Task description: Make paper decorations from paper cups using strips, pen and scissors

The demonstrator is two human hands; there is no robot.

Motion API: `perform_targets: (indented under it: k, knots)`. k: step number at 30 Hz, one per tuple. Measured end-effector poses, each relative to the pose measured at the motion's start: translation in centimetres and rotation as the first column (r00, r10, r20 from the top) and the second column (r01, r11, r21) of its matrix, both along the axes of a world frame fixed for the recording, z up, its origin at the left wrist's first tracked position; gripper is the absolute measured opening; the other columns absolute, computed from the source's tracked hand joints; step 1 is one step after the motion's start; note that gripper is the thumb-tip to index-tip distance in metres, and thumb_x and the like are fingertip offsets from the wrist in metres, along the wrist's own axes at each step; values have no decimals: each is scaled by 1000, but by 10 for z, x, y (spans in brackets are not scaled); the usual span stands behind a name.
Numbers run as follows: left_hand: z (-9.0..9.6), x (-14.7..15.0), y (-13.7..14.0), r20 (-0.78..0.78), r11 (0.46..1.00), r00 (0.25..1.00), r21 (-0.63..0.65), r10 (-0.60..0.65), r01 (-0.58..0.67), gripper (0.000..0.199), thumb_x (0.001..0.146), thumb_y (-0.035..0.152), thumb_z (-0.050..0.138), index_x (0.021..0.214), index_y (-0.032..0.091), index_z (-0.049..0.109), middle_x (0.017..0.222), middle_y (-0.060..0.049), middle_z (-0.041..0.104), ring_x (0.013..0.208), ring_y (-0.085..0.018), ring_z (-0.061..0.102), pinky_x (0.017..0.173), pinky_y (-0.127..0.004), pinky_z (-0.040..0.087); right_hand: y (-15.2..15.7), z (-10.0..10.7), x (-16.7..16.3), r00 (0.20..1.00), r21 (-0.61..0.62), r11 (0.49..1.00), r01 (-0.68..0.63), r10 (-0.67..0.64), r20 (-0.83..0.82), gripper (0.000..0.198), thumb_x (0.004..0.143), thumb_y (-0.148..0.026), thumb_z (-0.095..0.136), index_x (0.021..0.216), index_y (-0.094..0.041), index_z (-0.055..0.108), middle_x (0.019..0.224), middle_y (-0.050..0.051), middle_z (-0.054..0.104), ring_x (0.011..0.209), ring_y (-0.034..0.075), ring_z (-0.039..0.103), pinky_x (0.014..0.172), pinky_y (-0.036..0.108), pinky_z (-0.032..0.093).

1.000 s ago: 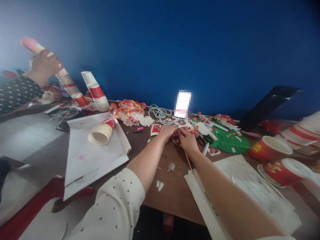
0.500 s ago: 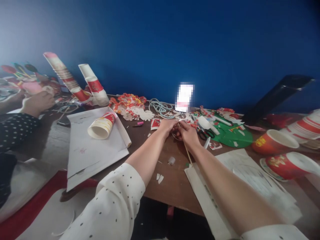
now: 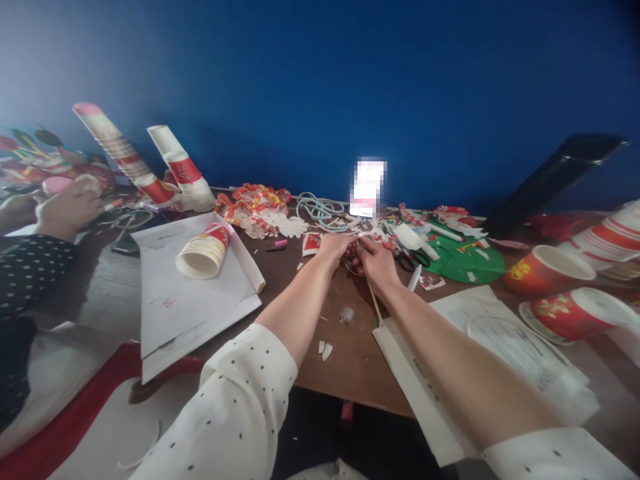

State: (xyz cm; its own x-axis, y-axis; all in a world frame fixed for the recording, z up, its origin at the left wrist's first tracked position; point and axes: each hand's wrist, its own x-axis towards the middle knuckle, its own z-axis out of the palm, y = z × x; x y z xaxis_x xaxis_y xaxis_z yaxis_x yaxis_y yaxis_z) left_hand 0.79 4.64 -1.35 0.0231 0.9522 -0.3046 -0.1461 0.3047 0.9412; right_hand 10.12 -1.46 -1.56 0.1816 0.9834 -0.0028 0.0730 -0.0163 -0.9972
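My left hand and my right hand meet above the brown table, their fingertips close together. A thin pale stick slants down from my right hand, its lower end by a white paper bag or folder. My right fingers are closed around the stick's upper part. The fingers of my left hand are pinched too, but what lies in them is hidden behind the hand. Close to my left hand is a red-and-white paper piece. Black-handled scissors lie just right of my right hand.
A stack of paper cups lies on white sheets. Cut red paper pieces and a coiled pale cord are at the back. A lit phone leans on the wall. Beside me, a co-worker's hands hold something pinkish.
The view has shifted slightly. My hands stay together around the same spot, with the stick still slanting down. The co-worker's hands have moved a little.
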Motion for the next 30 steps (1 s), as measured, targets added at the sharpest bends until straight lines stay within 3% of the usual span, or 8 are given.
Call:
perform_targets:
  k: [9, 17, 23, 30]
  knots:
    - [-5, 1, 4, 78, 1000, 997, -7, -8, 8, 32, 76, 17, 73, 52, 16, 52, 47, 4, 48, 44, -7, 42, 46, -20, 30, 6, -7, 1, 997, 14, 1000, 2, -1, -73, 38, 73, -27, 58, 108, -19, 71, 54, -5, 54, 48, 11, 48, 46, 21, 36]
    - [-6, 1, 5, 35, 1000, 999, 11, -16, 15, 34, 73, 20, 76, 51, 17, 51, 45, 5, 46, 45, -7, 42, 48, -22, 30, 3, -3, -1, 997, 19, 1000, 9, -8, -78, 28, 73, -28, 57, 97, -19, 69, 52, -7, 52, 45, 9, 45, 44, 21, 34]
    - [-5, 0, 3, 46, 999, 998, 22, -41, 40, 36, 74, 25, 77, 51, 17, 51, 44, 4, 45, 44, -8, 42, 47, -22, 31, 4, -6, -1, 995, 41, 999, 9, -5, -99, 37, 73, -28, 60, 108, -18, 70, 54, -6, 54, 46, 10, 47, 44, 21, 34]
    - [-1, -1, 4, 233, 997, 972, -63, -19, 34, 32, 75, 18, 79, 54, 15, 54, 45, 5, 46, 41, -4, 39, 45, -19, 30, 7, -10, -1, 981, 9, 998, 59, -57, -183, 52, 72, -29, 64, 122, -17, 70, 52, -5, 54, 45, 10, 44, 44, 23, 32]
